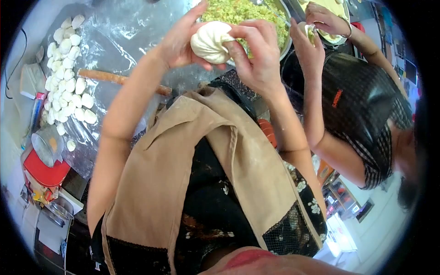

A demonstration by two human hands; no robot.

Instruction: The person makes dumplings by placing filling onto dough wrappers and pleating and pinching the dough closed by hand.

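Note:
A pleated white bun (pixel 210 43) is held over the near side of the floured metal table, in front of my chest. My left hand (pixel 178 45) cups it from the side and below, fingers partly spread around the dough. With thumb and forefinger, my right hand (pixel 257 55) pinches the gathered folds at the bun's right edge. Just beyond my hands stands a large metal bowl (pixel 288 43) of chopped green and yellow filling (pixel 243 11). Any filling inside the bun is hidden by the dough.
A wooden rolling pin (pixel 101 76) lies on the metal table (pixel 123 27), partly behind my left forearm. Many small dough pieces (pixel 64 82) cluster at the left. At right, a co-worker's hands (pixel 311 50) hold another wrapper with filling, close to my right arm. A red object (pixel 43 169) sits lower left.

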